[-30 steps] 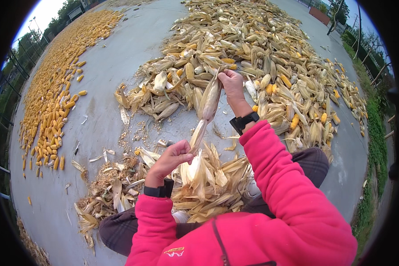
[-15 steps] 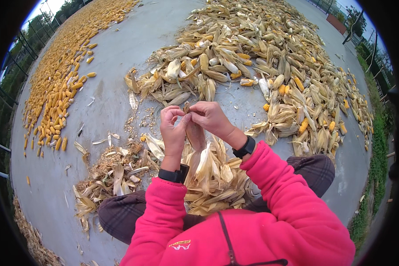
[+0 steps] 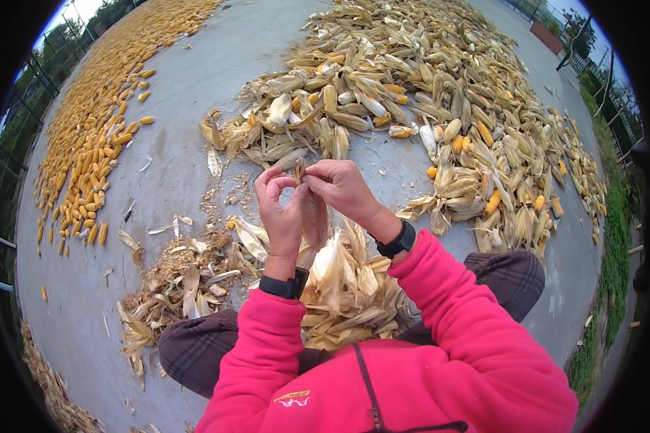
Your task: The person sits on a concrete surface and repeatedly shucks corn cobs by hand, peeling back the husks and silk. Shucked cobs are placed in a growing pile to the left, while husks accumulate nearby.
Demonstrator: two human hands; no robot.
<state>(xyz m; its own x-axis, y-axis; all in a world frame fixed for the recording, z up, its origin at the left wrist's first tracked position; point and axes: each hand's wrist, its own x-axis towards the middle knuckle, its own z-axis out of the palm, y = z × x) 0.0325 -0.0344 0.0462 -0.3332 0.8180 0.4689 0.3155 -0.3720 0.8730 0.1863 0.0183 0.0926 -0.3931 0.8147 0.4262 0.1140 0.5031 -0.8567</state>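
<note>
An ear of corn in its dry, brownish husk [image 3: 315,220] hangs below my fingers, its tip pointing up between my two hands. My left hand [image 3: 278,209] pinches the husk's tip from the left, thumb against forefinger. From the right, my right hand [image 3: 341,189] pinches the same tip with thumb and fingers. The husk still wraps the ear, and no kernels show on it. Under my hands lies a heap of pale, stripped husks [image 3: 347,289] between my bent legs.
A big pile of unhusked and partly husked corn [image 3: 404,79] spreads ahead and to the right. Bare yellow cobs [image 3: 87,180] cover the ground at the left. Husk scraps and loose kernels [image 3: 181,274] lie by my left knee. Grass [image 3: 613,252] edges the concrete at the right.
My hands have shifted slightly up and left with the ear. At the tip, the husk now shows a little more between my fingers.
</note>
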